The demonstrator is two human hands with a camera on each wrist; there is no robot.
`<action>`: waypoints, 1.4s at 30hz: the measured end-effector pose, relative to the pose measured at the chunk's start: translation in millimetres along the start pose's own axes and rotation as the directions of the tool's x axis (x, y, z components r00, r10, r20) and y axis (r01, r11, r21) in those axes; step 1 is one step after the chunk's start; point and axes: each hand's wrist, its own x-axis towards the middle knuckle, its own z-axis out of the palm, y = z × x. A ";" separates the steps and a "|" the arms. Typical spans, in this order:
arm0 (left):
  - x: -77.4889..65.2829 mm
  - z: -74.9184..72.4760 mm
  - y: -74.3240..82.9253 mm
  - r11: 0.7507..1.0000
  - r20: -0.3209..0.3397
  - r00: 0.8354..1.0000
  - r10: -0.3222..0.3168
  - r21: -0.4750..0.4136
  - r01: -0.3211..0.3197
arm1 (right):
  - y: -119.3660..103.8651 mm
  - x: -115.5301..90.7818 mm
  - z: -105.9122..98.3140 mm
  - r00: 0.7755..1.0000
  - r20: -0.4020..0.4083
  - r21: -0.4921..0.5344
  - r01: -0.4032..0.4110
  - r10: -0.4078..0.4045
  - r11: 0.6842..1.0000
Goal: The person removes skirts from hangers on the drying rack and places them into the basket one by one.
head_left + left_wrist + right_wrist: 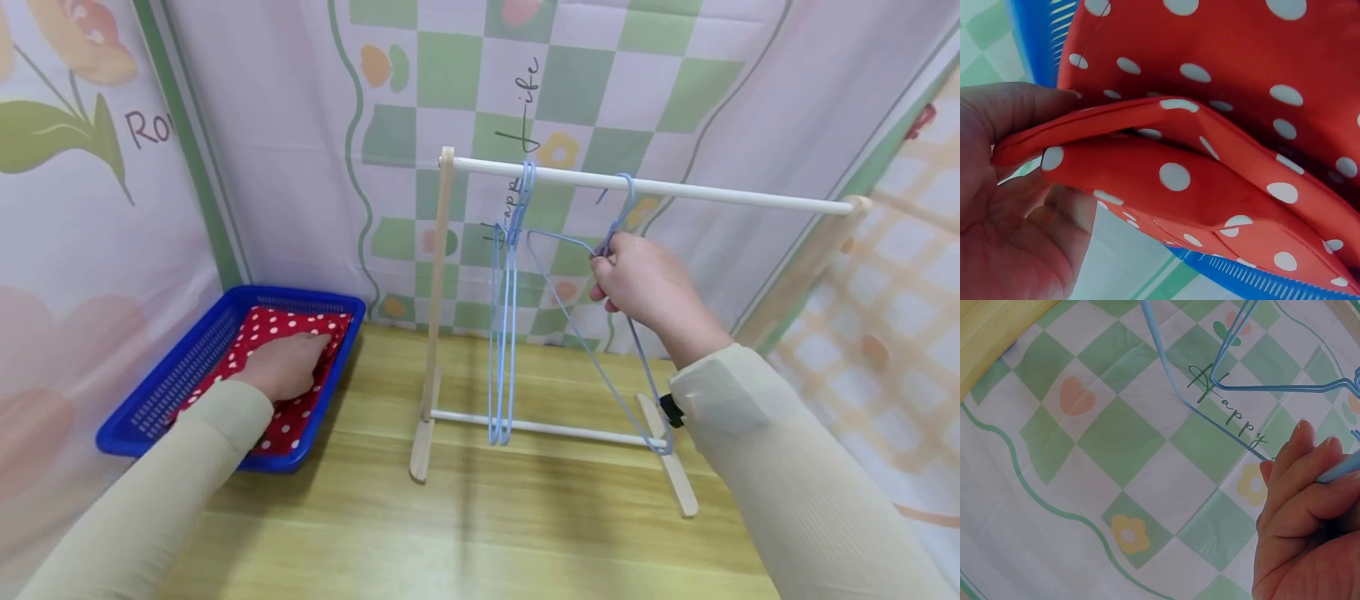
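Observation:
Folded red cloth with white polka dots lies in a blue plastic basket at the left of the head view. My left hand is over the basket; in the left wrist view its thumb and fingers pinch the cloth's folded edge. With my right hand I grip a blue clothes hanger just below its hook, which is still round the white top rail. Several more blue hangers hang together on the rail to the left of that hand.
A small wooden rack stands on the wood-grain table, with an upright at its left and another at its right. A white lower bar joins the feet. Patterned curtains close in the back and sides.

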 end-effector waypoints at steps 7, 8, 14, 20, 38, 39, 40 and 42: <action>2.6 5.0 1.0 1.000 0.076 0.997 -0.022 -0.006 0.023 | 0.7 -0.7 0.1 1.000 -0.004 0.004 0.000 0.000 1.000; 2.8 5.4 1.3 1.000 0.083 0.996 -0.027 -0.007 0.028 | 0.7 -0.7 0.2 1.000 -0.006 0.004 0.000 0.000 1.000; 3.6 7.0 2.3 0.999 0.128 0.990 -0.049 -0.015 0.052 | -0.5 -0.2 0.6 1.000 -0.007 0.001 0.003 -0.003 1.000; 2.3 8.8 0.4 0.998 0.154 0.987 -0.050 -0.019 0.053 | -2.1 -0.6 0.8 1.000 0.000 0.010 -0.004 0.004 1.000; -0.5 11.9 0.0 0.996 0.200 0.978 -0.062 -0.051 0.073 | -7.1 -0.5 2.8 1.000 -0.001 0.032 -0.016 0.016 0.999; -1.2 11.2 0.0 0.995 0.202 0.977 -0.067 -0.056 0.079 | -7.4 -0.6 2.9 1.000 -0.001 0.034 -0.017 0.017 0.999; -1.7 10.8 -0.3 0.995 0.203 0.977 -0.066 -0.061 0.080 | -7.9 -0.7 3.1 1.000 0.000 0.038 -0.017 0.017 0.999; -2.6 10.3 -0.1 0.993 0.207 0.976 -0.071 -0.075 0.088 | -9.0 -0.7 3.6 1.000 -0.003 0.041 -0.018 0.018 0.999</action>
